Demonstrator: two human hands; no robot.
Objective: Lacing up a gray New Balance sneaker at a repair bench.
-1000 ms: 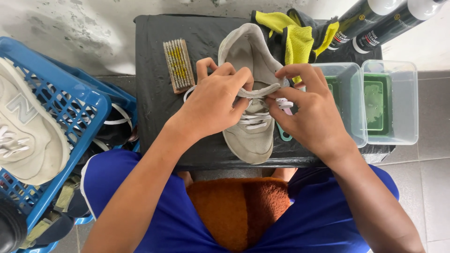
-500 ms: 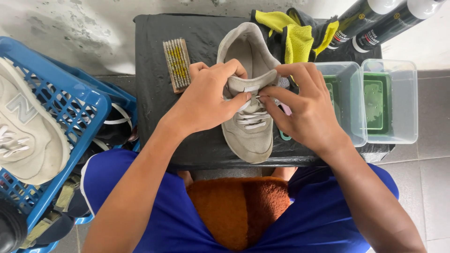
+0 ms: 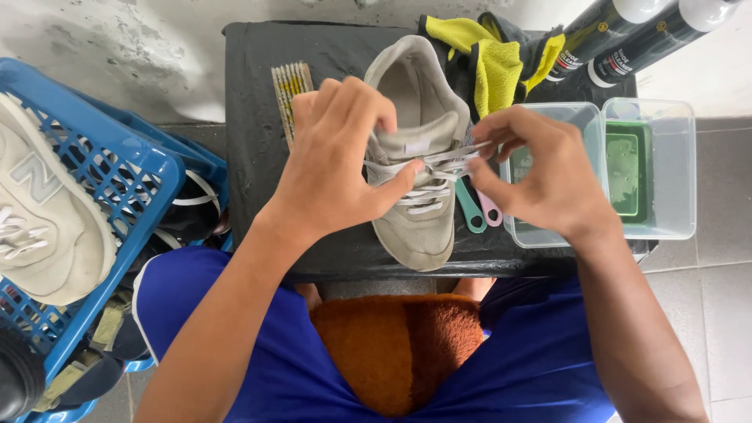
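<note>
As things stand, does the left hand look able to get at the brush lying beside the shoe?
Probably yes. The brush lies bare on the black table just beyond the left hand, with nothing between them, though that hand now grips the shoe's lace.

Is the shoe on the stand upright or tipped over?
Upright. The grey shoe sits sole-down on the black stand, its opening facing up, while the left hand and right hand pull its laces.

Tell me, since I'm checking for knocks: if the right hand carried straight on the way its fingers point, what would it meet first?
The right hand points leftward across the grey sneaker, pinching its lace. Going on, it would probably meet the sneaker's tongue first, then the left hand; depth is unclear.
</note>
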